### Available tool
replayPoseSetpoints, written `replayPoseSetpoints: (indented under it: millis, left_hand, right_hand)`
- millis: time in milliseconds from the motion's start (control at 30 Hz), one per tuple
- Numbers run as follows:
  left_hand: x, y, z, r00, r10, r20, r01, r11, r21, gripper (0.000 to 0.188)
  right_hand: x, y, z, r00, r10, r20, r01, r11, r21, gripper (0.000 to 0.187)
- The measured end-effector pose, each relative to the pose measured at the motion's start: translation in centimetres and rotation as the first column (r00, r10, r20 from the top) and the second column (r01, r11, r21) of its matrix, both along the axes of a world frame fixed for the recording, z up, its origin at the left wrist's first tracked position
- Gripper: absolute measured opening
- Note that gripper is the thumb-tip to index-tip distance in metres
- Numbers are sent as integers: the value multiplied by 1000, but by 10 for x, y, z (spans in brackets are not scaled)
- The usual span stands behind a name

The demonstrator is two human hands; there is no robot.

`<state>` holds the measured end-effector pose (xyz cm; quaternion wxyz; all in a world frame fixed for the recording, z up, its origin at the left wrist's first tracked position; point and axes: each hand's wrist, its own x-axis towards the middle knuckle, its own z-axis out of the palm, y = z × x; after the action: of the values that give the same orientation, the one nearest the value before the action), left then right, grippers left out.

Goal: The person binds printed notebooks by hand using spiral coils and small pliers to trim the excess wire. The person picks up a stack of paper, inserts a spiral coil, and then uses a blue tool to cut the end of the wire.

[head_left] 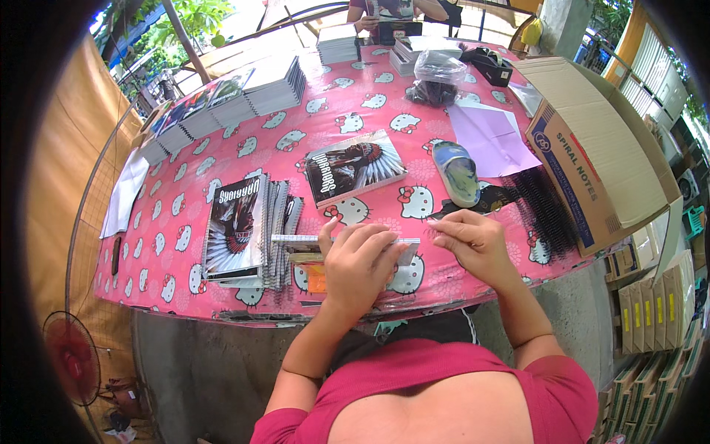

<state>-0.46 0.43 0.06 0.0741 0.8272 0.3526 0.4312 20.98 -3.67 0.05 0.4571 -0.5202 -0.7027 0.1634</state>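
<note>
My left hand [357, 259] is closed over a notebook [296, 240] that stands on its edge, its white page edges facing up. Thumb and fingertips of my right hand [473, 240] are pinched together by the right end of that notebook; what they hold, if anything, is too small to make out. Just beyond lies a notebook [356, 169] with a feathered headdress on its cover. To the left is a stack of spiral notebooks [237, 229] with similar covers. A slipper [456, 174] lies beyond my right hand, and black spiral coils [543, 211] are heaped to its right.
A large open cardboard box [573, 174] stands at the right edge of the pink patterned tablecloth [244, 148]. Purple paper [492, 137] lies near it. Rows of notebooks [274, 89] line the far left. A clear plastic bag [438, 70] sits farther back, and another person [396, 11] is across the table.
</note>
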Motion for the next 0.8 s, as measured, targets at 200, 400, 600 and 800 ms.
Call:
replayPoseSetpoints:
  millis: [200, 400, 600, 800]
  left_hand:
    - [2, -1, 2, 999, 1, 40, 0, 999, -34, 17]
    - [2, 1, -5, 999, 16, 52, -18, 998, 55, 18]
    - [1, 2, 1, 997, -4, 76, 4, 1000, 11, 22]
    - [0, 2, -3, 997, -23, 74, 20, 999, 46, 21]
  right_hand:
    - [-7, 2, 5, 996, 83, -44, -82, 996, 30, 20]
    - [-9, 6, 22, 985, 133, -106, -160, 940, -302, 17]
    - [-22, 5, 15, 984, 53, 170, -58, 998, 24, 17]
    - [-27, 5, 13, 958, 49, 282, -67, 996, 52, 25]
